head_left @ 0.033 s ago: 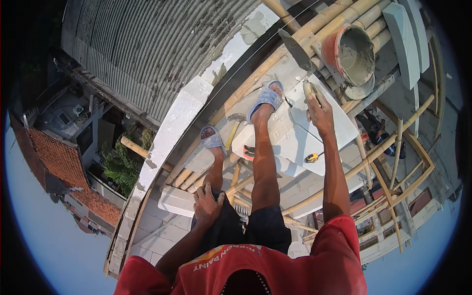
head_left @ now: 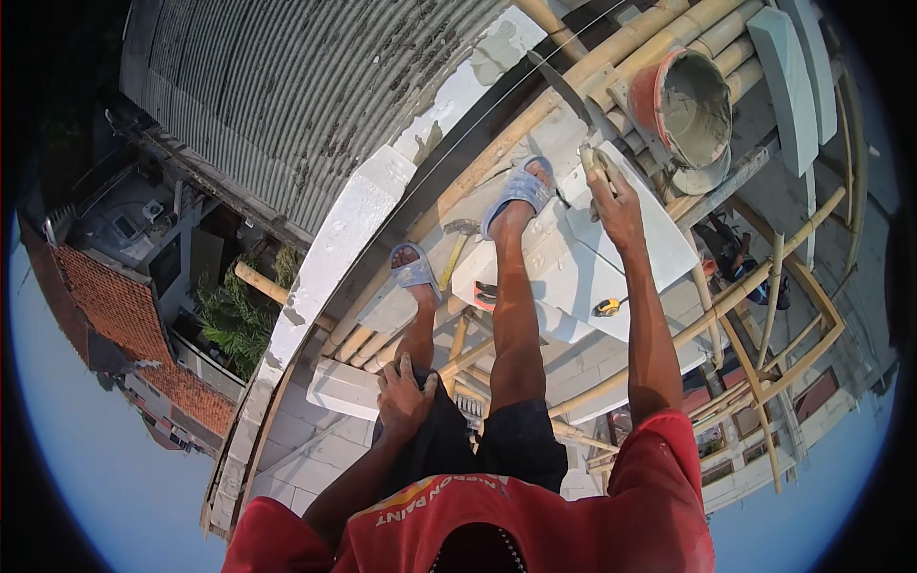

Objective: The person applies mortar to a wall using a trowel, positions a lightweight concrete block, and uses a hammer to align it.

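Note:
My right hand [head_left: 616,202] is closed round the handle of a trowel [head_left: 562,88]. Its long grey blade points up and left, seen nearly edge-on, beside a red bucket [head_left: 697,115] of wet grey mortar. White blocks [head_left: 630,253] lie below this hand. My left hand [head_left: 405,399] rests on my left knee, holding nothing, with its fingers apart. On the blocks near my legs are a yellow-handled hammer [head_left: 458,246], a yellow tape measure [head_left: 607,307] and a red and black tool [head_left: 485,292] that I cannot make out fully.
A low white block wall [head_left: 353,205] with mortar patches runs diagonally on the left, along a taut line. Beyond it lies a corrugated roof [head_left: 258,105]. Bamboo poles [head_left: 745,291] form scaffolding around me. Another person [head_left: 764,272] is below at right.
The trowel has turned in my right hand, so its blade looks narrower and its tip sits a little further left and up. My left hand stays on the knee.

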{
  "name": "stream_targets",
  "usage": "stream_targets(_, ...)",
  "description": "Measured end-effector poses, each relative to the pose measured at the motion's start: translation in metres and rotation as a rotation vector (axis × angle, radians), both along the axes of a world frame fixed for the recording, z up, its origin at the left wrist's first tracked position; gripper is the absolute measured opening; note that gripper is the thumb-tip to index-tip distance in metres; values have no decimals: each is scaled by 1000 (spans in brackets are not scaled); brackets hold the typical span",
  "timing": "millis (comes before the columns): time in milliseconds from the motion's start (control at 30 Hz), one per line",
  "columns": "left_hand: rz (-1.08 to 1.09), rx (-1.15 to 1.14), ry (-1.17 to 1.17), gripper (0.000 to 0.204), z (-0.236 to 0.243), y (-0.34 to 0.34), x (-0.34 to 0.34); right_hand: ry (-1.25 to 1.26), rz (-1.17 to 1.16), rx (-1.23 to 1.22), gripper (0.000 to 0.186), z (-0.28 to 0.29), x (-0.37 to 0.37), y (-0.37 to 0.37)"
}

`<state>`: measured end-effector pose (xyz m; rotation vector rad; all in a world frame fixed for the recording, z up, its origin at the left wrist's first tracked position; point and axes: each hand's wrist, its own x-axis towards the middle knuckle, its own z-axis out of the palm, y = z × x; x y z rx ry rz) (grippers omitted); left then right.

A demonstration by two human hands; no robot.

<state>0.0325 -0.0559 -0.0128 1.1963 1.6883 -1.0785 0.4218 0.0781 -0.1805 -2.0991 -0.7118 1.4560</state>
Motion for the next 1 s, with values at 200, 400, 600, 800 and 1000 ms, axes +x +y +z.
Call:
stream_targets(200, 45, -33, 41, 76, -4, -11, 5, -695, 694, 323, 43, -76, -28, 84)
stream_targets(400, 70, -50, 50, 78, -3, -19, 8, -928, 900, 169, 50, -95, -24, 127)
stream_targets(600, 50, -14, 45, 77, -1, -21, 10, -998, 840, 169, 48, -119, -12, 165)
stream_targets(800, 36, -15, 42, 78, -6, -24, 10, -1058, 657, 198, 36, -135, -8, 190)
stream_targets(1000, 27, -10, 30, 78, -6, -16, 12, -932, 264, 223, 42, -79, -12, 112)
